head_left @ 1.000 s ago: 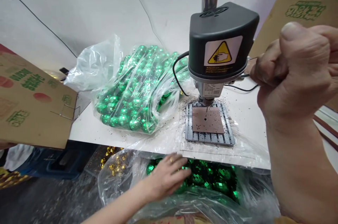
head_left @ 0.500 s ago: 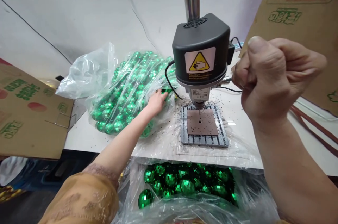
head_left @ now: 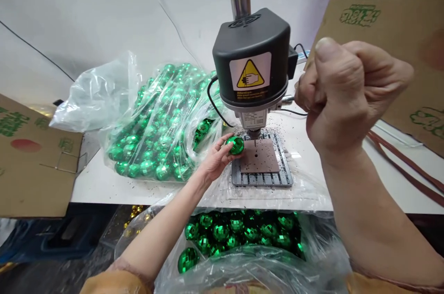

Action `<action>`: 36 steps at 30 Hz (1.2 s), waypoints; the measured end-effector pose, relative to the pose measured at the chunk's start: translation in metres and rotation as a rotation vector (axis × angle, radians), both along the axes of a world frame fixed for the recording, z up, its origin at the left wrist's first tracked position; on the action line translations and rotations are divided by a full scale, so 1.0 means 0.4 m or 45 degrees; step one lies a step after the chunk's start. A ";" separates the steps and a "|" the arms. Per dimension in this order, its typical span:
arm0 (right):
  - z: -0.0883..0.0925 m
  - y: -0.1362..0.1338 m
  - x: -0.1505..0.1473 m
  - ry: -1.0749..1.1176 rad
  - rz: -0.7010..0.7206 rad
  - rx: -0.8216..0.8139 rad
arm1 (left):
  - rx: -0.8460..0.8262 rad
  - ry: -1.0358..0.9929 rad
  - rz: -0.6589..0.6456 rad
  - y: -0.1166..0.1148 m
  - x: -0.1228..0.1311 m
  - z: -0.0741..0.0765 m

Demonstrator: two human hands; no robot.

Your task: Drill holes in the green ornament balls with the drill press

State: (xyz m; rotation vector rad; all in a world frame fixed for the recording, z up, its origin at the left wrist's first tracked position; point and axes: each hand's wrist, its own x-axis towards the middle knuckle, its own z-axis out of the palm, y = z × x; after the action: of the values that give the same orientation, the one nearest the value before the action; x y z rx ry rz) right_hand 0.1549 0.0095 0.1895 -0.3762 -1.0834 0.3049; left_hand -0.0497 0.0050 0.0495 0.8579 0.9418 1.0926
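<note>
A shiny green mirrored ball (head_left: 235,145) is held in the fingers of my left hand (head_left: 215,161), over the left edge of the slotted metal base (head_left: 262,180). Just right of the ball, the bit of the drill press (head_left: 251,60) points down at a brown square plate (head_left: 268,163) with a dark hole. My right hand (head_left: 350,95) is closed in a fist at the right side of the drill press. A metal lever (head_left: 287,100) runs into that fist; the gripped part is hidden.
A clear plastic bag of green balls (head_left: 156,120) lies on the white table (head_left: 166,192) to the left. Below the table edge is another lined container of green balls (head_left: 239,234). Cardboard boxes stand at left (head_left: 31,160) and right (head_left: 378,35). Dark shavings litter the base.
My left hand has come out of the bag, moving right and down, with a green ball in its fingers. My right hand keeps its closed pose at the lever. The view has shifted slightly.
</note>
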 end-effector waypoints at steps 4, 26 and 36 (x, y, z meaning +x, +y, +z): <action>0.000 0.001 -0.002 -0.008 0.010 0.014 | 0.118 0.227 -0.109 0.000 0.010 -0.015; -0.013 -0.003 0.002 -0.146 -0.150 -0.124 | 0.525 0.869 -0.296 0.038 0.049 -0.052; -0.017 -0.003 0.003 -0.137 -0.165 -0.161 | 0.722 0.907 -0.225 0.014 0.096 -0.075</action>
State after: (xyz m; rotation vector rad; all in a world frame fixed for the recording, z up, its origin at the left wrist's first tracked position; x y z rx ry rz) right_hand 0.1562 0.0082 0.1826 -0.5784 -1.1428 0.2406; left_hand -0.0114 0.0107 0.0195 1.8412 1.1127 0.9143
